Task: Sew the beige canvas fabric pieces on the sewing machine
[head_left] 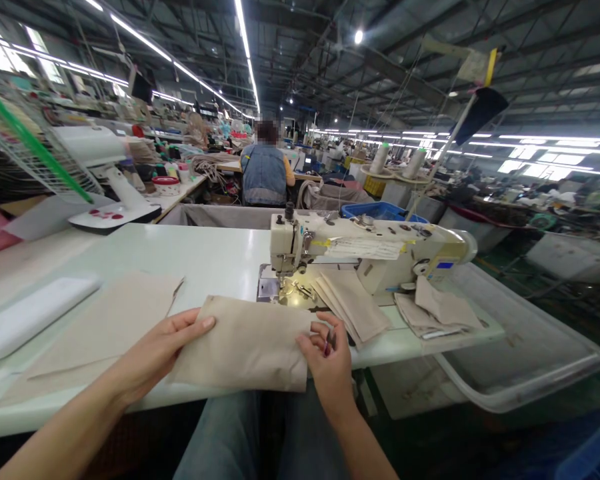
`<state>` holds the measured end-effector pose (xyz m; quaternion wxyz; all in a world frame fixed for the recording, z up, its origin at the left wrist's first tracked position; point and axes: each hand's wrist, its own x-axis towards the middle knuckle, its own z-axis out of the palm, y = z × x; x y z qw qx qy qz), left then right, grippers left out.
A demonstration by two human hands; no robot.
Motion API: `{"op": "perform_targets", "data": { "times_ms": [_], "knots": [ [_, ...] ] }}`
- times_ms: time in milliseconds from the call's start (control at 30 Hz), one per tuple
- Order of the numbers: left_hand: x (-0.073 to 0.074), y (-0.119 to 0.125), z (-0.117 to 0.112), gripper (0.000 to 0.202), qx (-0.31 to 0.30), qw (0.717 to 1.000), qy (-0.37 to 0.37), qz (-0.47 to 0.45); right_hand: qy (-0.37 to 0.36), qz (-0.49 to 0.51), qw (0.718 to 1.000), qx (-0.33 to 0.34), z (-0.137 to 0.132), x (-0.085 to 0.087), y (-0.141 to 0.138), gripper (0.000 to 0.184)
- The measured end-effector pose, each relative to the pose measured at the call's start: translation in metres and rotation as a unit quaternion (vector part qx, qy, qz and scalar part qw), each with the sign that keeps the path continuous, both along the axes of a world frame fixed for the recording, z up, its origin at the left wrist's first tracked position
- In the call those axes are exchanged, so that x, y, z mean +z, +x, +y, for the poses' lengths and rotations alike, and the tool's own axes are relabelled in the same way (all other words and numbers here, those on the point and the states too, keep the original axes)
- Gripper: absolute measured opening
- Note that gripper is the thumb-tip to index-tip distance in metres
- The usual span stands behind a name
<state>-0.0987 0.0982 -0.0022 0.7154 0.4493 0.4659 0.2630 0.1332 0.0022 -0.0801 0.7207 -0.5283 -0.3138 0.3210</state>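
Note:
A folded beige fabric piece (250, 343) is stretched between my two hands in front of the sewing machine. My left hand (183, 337) pinches its left end, thumb on top and the other fingers partly hidden behind. At the right edge, my right hand (330, 357) grips the cloth between thumb and fingers. A small dark object with a pinkish part (329, 341) shows within the right fingers; its kind is unclear. Just beyond the cloth stands the sewing machine (350, 240), its needle area lit. More beige fabric pieces (353, 303) lie beside the needle plate.
Flat beige fabric (115, 320) covers part of the table (215, 250) on the left, near a long white object (40, 313). A fan (110, 173) stands at the back left. Folded cloth (435, 310) rests at right, above a clear plastic bin (525, 360). Ahead sits a person (265, 173).

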Motion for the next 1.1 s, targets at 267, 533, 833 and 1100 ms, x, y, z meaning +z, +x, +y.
{"op": "perform_targets", "data": {
  "times_ms": [267, 533, 833, 1100],
  "knots": [
    [-0.001, -0.001, -0.007, 0.045, 0.044, 0.998, -0.025, -0.039, -0.025, -0.013, 1.000, 0.011, -0.004, 0.003, 0.003, 0.037],
    [-0.007, -0.002, -0.010, 0.045, 0.065, 0.996, -0.031, -0.056, -0.034, 0.018, 0.999, 0.024, -0.007, 0.000, 0.004, 0.036],
    [-0.008, -0.003, -0.009, 0.044, 0.048, 0.997, -0.019, -0.053, -0.028, -0.043, 0.997, 0.061, -0.004, -0.008, 0.009, 0.033],
    [-0.015, -0.005, -0.010, 0.049, 0.031, 0.997, -0.003, -0.076, -0.022, -0.099, 0.995, 0.019, -0.005, -0.002, 0.006, 0.028]
  ]
}}
